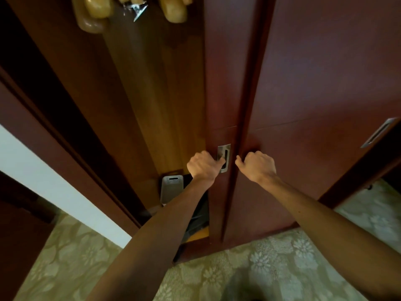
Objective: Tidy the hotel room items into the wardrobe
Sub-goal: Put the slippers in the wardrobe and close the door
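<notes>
A dark red wooden wardrobe fills the view. Its sliding door [219, 88] is partly open and shows a brown interior on the left. My left hand [204, 165] grips the door's left edge, thumb on the metal recessed handle [224, 158]. My right hand [258, 166] is curled, its fingers hooked on the edge of the second door [321, 83]. On the wardrobe floor, a grey flat item with a slot [172, 187] stands beside something black [198, 218], partly hidden by my left forearm.
Wooden hangers [97, 11] hang at the top of the open section. A second metal handle [379, 132] sits on the right door. Patterned green carpet [271, 268] covers the floor. A white wall [54, 183] and dark wood furniture [19, 235] lie to the left.
</notes>
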### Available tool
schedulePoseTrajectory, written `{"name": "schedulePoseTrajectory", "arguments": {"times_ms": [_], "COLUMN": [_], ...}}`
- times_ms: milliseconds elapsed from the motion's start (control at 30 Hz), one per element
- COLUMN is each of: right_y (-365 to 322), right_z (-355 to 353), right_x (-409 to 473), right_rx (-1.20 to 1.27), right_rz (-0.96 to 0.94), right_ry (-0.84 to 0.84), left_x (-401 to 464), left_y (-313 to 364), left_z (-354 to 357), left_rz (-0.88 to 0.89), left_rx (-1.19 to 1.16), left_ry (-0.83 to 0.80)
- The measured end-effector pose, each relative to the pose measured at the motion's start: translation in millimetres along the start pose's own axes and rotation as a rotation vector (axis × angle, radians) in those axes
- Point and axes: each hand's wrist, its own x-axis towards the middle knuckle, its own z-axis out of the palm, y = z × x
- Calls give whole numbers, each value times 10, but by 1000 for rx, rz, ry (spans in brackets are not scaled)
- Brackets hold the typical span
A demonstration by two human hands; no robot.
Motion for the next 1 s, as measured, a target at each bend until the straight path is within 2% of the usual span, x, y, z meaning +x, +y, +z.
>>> {"name": "schedulePoseTrajectory", "arguments": {"times_ms": [433, 1000], "right_y": [812, 1866], "right_z": [-37, -23], "right_x": [183, 475], "right_rx": [-78, -31], "right_rz": [-22, -158], "right_ry": [-11, -52], "left_x": [38, -14], "left_y": [752, 1559], "left_z": [314, 571], "left_rz": [79, -18], "left_rx": [73, 27], "left_ry": [-34, -70]}}
